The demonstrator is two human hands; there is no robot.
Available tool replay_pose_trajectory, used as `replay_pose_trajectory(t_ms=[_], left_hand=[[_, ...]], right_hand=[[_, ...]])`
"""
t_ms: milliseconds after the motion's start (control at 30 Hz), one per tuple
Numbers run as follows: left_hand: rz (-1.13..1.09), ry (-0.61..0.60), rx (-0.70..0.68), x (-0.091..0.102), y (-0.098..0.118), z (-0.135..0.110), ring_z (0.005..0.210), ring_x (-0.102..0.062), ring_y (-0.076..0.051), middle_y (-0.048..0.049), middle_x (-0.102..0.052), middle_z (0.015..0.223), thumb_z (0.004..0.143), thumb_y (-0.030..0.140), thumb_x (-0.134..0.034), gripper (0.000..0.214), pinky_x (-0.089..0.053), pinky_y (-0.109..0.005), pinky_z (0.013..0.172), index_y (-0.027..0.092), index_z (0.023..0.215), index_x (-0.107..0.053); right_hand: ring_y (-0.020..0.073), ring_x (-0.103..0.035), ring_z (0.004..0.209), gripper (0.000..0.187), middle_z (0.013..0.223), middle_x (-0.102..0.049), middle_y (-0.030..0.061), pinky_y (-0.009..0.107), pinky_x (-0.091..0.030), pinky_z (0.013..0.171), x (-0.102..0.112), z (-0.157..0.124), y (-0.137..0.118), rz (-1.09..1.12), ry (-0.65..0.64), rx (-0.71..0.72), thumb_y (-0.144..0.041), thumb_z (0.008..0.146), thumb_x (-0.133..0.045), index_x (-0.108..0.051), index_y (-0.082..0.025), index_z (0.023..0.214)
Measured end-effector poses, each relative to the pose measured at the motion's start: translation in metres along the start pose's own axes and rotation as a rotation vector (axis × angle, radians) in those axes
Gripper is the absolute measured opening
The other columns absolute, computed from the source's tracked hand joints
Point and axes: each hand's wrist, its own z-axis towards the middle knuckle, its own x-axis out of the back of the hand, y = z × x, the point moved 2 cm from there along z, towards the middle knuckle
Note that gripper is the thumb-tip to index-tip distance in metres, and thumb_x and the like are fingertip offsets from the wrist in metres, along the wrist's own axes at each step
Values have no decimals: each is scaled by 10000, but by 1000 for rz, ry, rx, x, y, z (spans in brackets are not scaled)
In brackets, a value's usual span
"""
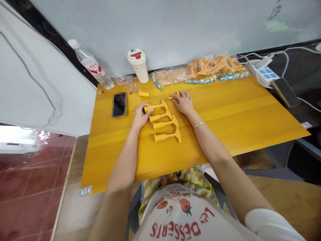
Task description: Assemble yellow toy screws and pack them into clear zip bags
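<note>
Row of yellow toy hammers [166, 125] on surface [250, 113], nearer than white cup [138, 65]. Left hand [140, 115] grip closed on base of farthest hammer [156, 106]; right hand [184, 102] grip open, touching small piece [168, 98]. Probably light, rigid; hold ribbed handle.

Bottle [91, 65]: far left corner of table [250, 113].
Cup [138, 66]: far edge, upright, lidded.
Phone [119, 104]: flat, near left edge.
Bags [200, 72]: far edge, right of cup.
Power strip [264, 72]: off far right corner.

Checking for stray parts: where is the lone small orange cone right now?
Head view: the cone lies at the table's far left, just in front of the white cup and right of the phone.
</note>
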Motion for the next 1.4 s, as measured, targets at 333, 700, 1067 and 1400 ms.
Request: replay_pose_trajectory(t_ms=[333, 700, 1067, 1400], left_hand=[[76, 152, -166, 11, -10, 32, 1235, -514, -295, -146, -560, 1316, 811, 425, -712, 419, -398, -470, 1044, 224, 1164, -612], [188, -3, -155, 15, 4, 84, 971, -600, -304, -114, -677, 889, 669, 252, -736, 182, -410, -527, 1016, 187, 824, -666], [-108, 81, -129, 8, 25, -5, 983, -622, -204, -64, -648, 1050, 827, 322, -664, 263, -491, -321, 882, 203, 1061, -656], [-44, -51, -276, 7, 54, -12, 1042, -622, -228, -72, -666, 1063, 869, 352, -675, 243, -474, -363, 975, 223, 1075, -671]], right_hand=[[297, -459, 1330, 353, 1419, -494, 196, 487, -434, 1075, 2, 4, 23, 280, 339, -22, -338, 1010, -395, -642, -177, 1204], [323, -408, 1382, 333, 1510, -430, 160, 537, -421, 1110, 16, -8, -9, 274, 336, 126, -326, 1007, -392, -658, -205, 1165], [326, -439, 1350, 304, 1516, -426, 142, 538, -428, 1105, 18, -16, -26, 225, 286, 258, -318, 1013, -406, -654, -219, 1158], [293, -449, 1350, 314, 1493, -466, 118, 507, -445, 1099, 19, -27, -49, 231, 195, 427, -370, 1009, -427, -654, -248, 1188]])
